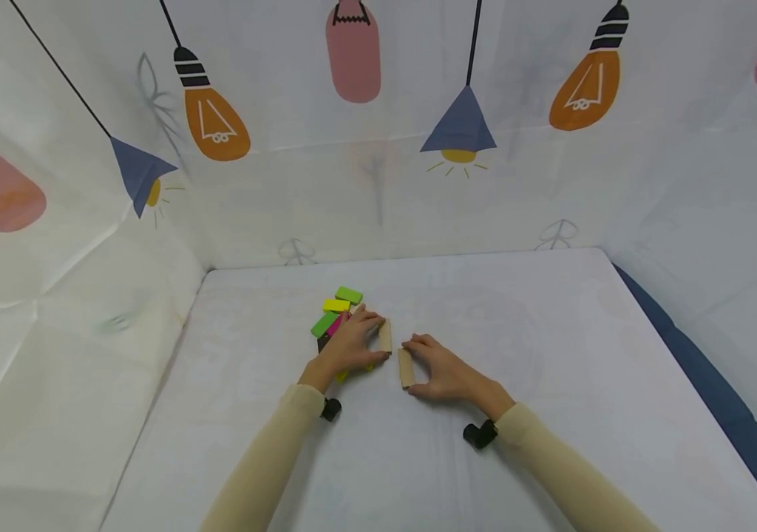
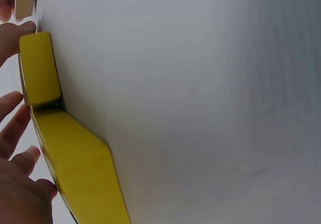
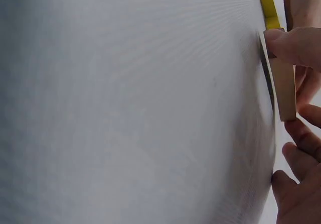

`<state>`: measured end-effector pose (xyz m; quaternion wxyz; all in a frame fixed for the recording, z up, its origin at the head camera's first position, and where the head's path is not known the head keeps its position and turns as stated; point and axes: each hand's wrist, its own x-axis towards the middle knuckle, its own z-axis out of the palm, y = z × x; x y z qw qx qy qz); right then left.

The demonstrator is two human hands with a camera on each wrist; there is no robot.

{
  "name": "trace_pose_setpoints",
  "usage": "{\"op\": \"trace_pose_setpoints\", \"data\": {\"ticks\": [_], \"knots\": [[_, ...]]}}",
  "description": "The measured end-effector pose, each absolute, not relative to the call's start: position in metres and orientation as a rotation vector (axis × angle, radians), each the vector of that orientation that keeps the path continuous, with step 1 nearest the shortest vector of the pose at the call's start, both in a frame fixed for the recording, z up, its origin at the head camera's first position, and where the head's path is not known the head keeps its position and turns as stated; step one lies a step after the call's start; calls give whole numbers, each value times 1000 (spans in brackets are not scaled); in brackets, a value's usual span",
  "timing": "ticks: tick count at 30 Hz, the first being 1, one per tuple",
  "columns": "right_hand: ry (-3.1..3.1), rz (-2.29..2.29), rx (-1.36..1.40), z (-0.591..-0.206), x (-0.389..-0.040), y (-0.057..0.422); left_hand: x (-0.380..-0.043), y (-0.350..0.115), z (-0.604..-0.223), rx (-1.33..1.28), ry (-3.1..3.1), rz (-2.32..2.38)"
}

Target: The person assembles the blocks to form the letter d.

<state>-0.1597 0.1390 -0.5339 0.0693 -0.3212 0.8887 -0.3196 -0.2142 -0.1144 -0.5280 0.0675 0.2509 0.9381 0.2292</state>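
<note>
In the head view my left hand holds a plain wooden block by its ends, between thumb and fingertips. Across a narrow gap, my right hand pinches a second plain wooden block the same way, thumb at its near end. The right wrist view shows that block between thumb and fingertip, close over the white surface. Several coloured blocks lie around and partly under the left hand, among them a green block and a magenta block. Two yellow blocks fill the left edge of the left wrist view.
Beyond the left hand lie another green block and a yellow block; a black block shows by the wrist. The white tabletop meets a printed cloth wall at its far edge, with another cloth at the left.
</note>
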Motion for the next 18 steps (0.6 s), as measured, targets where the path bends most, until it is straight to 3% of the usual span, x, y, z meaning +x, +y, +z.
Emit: {"op": "trace_pose_setpoints", "data": {"ticks": [18], "knots": [[2665,-1266,-939,-526,-142,162,-198,-98,-515,761,2865,1100]]}}
